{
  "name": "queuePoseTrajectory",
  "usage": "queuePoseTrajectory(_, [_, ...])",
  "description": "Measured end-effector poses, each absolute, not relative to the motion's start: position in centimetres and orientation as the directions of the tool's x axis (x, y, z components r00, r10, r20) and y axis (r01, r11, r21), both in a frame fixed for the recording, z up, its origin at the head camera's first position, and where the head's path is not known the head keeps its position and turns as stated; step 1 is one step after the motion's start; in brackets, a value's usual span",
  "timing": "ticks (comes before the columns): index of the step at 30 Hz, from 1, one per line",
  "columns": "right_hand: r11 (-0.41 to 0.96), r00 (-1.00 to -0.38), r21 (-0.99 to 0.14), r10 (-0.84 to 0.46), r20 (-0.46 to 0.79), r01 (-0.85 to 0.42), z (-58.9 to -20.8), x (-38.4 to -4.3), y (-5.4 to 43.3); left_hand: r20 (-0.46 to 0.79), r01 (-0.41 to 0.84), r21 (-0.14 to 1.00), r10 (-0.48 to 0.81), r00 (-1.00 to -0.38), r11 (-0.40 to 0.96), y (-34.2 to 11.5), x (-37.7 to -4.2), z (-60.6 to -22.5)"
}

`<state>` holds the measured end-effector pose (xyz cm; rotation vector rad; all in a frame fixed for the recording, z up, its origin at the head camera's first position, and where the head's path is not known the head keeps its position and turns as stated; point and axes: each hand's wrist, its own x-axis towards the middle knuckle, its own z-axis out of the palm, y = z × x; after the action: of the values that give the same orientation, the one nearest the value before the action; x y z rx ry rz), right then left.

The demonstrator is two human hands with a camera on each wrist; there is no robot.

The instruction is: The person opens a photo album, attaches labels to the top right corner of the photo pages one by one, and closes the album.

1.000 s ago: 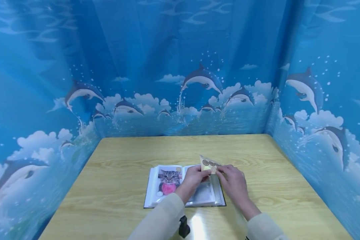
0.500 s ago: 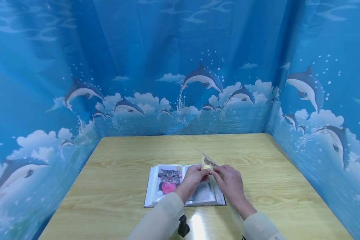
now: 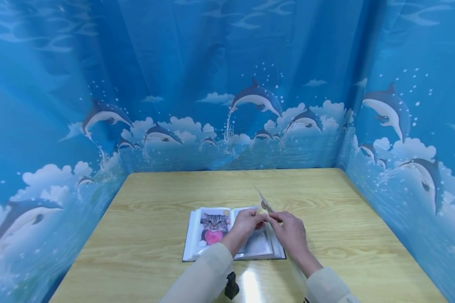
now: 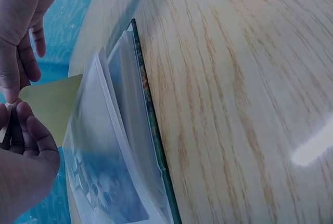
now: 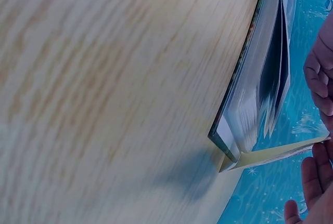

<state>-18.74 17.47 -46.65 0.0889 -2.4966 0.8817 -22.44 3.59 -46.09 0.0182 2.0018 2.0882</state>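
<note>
Over the right page of an open photo album [image 3: 190, 240], both hands meet at a thin cream sticker sheet [image 3: 264, 205] with round brown designs. My left hand [image 3: 244, 226] pinches it with thumb and fingers by its lower left part. Close beside, my right hand [image 3: 291, 231] pinches the same sheet, fingertips almost at the left ones. The sheet stands upright, nearly edge-on to the head view. Its plain yellowish back [image 4: 49, 104] shows in the left wrist view, behind the clear page sleeves [image 4: 99, 130]. Just what lies between the left fingertips is hidden.
On the album's left page is a photo of a cat [image 3: 214, 227] with a pink round shape, and a small gold round spot near its top corner. A wooden table [image 3: 155, 219] bears the album. Blue dolphin-print curtains [image 3: 227, 84] enclose its back and sides.
The sticker sheet has turned from showing its printed face to nearly edge-on. My right hand has shifted slightly left, nearer my left hand, which stays in place. The album has not moved.
</note>
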Motion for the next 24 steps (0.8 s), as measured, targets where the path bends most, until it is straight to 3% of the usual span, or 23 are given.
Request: queuePoseTrajectory(24, [0.796, -0.903, -0.585, 0.125, 0.411, -0.156, -46.64, -18.60, 17.14, -0.163, -0.158, 0.986, 0.159, -0.974, 0.044, 3.62, -22.48, -46.35])
